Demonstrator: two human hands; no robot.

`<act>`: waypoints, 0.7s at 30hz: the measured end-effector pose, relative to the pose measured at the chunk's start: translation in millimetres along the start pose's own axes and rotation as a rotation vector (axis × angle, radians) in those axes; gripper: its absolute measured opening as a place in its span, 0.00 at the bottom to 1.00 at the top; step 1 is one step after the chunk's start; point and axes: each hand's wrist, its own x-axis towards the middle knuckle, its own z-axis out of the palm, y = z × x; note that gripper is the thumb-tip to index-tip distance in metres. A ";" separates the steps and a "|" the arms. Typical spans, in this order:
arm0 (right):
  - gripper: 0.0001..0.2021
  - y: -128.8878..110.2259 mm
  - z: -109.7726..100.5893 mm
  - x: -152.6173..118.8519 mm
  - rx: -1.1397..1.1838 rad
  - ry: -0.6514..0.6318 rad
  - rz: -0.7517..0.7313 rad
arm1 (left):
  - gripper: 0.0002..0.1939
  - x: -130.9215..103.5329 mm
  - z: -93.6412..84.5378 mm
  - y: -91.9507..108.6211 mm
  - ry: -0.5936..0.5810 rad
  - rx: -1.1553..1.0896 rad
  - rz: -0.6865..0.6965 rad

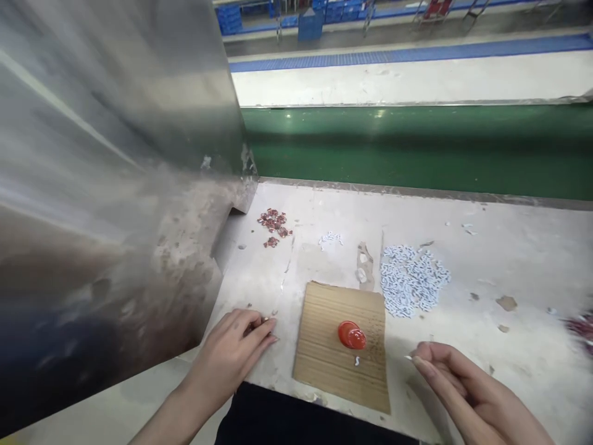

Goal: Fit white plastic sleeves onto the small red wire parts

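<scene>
Between the thumb and fingertips of my right hand (463,386) is a small white piece (408,357), held just right of a cardboard square (319,334). My left hand (229,352) rests on the table left of the cardboard, its fingers pinched together; whatever they hold is too small to make out. On the cardboard sits a glossy red blob (352,335), with a small white curved piece (357,361) below it. A heap of similar white pieces (412,281) spreads beyond my right hand.
Red-brown bits (273,221) and a few loose white pieces (330,239) lie toward the back of the worn white table (333,207). A large metal panel (139,185) rises on the left. Behind the table runs a green conveyor belt (407,148).
</scene>
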 end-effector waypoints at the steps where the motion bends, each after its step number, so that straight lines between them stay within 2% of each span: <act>1: 0.17 -3.8 -0.5 2.9 -0.049 -0.061 -0.025 | 0.10 1.2 0.3 -1.2 -0.005 0.013 0.030; 4: 0.17 -17.5 3.3 8.0 -0.144 -0.166 -0.075 | 0.10 2.9 0.3 -9.2 0.013 0.048 0.098; 8: 0.15 -27.4 11.6 11.3 -0.245 -0.184 -0.114 | 0.09 2.7 2.3 -22.7 0.032 0.038 0.141; 11: 0.14 -28.5 14.8 12.1 -0.311 -0.187 -0.161 | 0.13 7.9 2.2 -24.2 0.058 0.046 0.134; 13: 0.13 -30.0 15.9 12.0 -0.335 -0.184 -0.180 | 0.15 16.3 1.1 -19.7 0.164 0.031 0.084; 16: 0.12 -34.2 18.1 11.2 -0.362 -0.174 -0.187 | 0.18 31.2 -0.5 -7.2 0.320 -0.188 0.041; 18: 0.12 -36.4 20.2 10.6 -0.374 -0.172 -0.190 | 0.18 37.2 -0.5 2.3 0.382 -0.349 0.008; 21: 0.12 -36.7 23.2 9.9 -0.404 -0.167 -0.191 | 0.16 36.7 1.3 14.1 0.436 -0.496 -0.141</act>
